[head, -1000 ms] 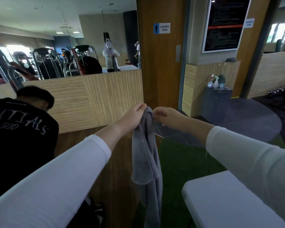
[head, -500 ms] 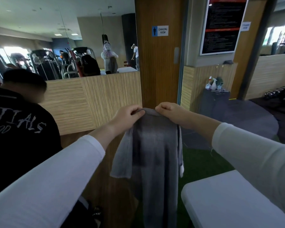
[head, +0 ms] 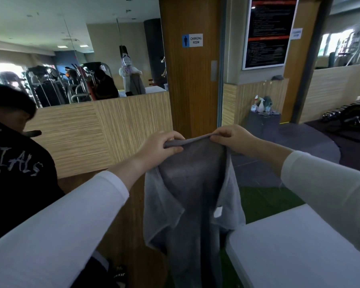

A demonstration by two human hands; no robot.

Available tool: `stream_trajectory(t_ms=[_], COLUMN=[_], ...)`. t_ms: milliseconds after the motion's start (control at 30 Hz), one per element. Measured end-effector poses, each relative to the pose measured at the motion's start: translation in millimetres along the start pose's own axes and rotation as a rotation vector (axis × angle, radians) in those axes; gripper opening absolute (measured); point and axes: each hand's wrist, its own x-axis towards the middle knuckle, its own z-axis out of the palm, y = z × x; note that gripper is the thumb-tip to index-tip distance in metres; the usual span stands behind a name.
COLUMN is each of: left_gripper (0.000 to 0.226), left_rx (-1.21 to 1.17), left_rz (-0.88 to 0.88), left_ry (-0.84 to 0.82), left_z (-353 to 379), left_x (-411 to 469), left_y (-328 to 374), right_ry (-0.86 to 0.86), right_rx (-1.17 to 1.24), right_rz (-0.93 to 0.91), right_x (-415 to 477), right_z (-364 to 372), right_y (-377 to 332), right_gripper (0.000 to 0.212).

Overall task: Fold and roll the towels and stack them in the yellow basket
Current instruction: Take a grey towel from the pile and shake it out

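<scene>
Fingers [head: 176, 135] of left hand [head: 158, 147], right hand [head: 235, 138] pinch hanging grey towel [head: 193, 179] top edge.

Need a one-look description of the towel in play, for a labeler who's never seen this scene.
Find the wooden door with the CHANGING ROOM sign; straight below it, the left hand and right hand pinch the top edge of a grey towel hanging beside the white table. It is the only cloth in hand, with a small white tag near its right edge.
</scene>
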Motion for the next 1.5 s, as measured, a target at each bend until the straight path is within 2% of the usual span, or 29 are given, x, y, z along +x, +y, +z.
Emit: stream_trajectory(t_ms=[100,200,333,400,467,533,633,700,800,867,933,1067,1133,1267,1400,1500], left_gripper=[0.021,0.026,0.024,0.025,0.028,0.032,0.029,0.024,0.022,0.032,0.038,0.030,0.021,0.020,0.023,0.032], left_rx=[0.262,0.280,0.134,0.013,-0.073,-0.108,-0.096,-0.031,0.190,0.355,0.379,0.362,0.280,0.086,0.086,0.255], left_rz=[0.068,0.032,-0.159,-0.292,-0.418,-0.468,-0.331,-0.222,-0.140,-0.131,-0.180,-0.317,-0.395,-0.517,-0.485,-0.457], left_ry=[0.070,0.168,0.238,0.276,0.310,0.310,0.266,0.204,0.084,0.065,0.117,0.230,0.276,0.397,0.473,0.453], left_z=[2,6,8,8,7,5,4,3,-1,-4,-8,-16,-17,-7,-2,-13], left_x=[4,10,20,25,30,32,30,30,39,47,53,60,64,73,82,84], left_y=[0,4,7,14,22,30,43,51,50,42,33,16,10,17,27,26], right_ry=[0.060,0.090,-0.033,-0.034,0.038,0.128,0.228,0.257,0.227,0.290,0.360,0.426,0.431,0.392,0.338,0.268], right_rx=[0.056,0.072,-0.205,-0.309,-0.323,-0.328,-0.370,-0.365,-0.200,-0.028,0.062,-0.037,-0.043,-0.047,0.057,-0.004], right_rz=[-0.011,-0.025,-0.046,-0.026,0.024,0.096,0.234,0.324,0.454,0.495,0.471,0.300,0.246,0.242,0.341,0.275], right_x=[-3,-5,-3,0,1,2,3,5,8,8,9,16,20,22,21,19], right_z=[2,3,-3,-7,-12,-20,-33,-43,-56,-63,-69,-81,-86,-92,-89,-90], right_y=[-1,-7,-10,-4,4,12,22,31,43,47,49,56,59,62,75,87], right_gripper=[0.016,0.018,0.005,0.002,0.011,0.025,0.035,0.029,0.005,0.012,0.019,0.018,0.018,0.019,0.027,0.025])
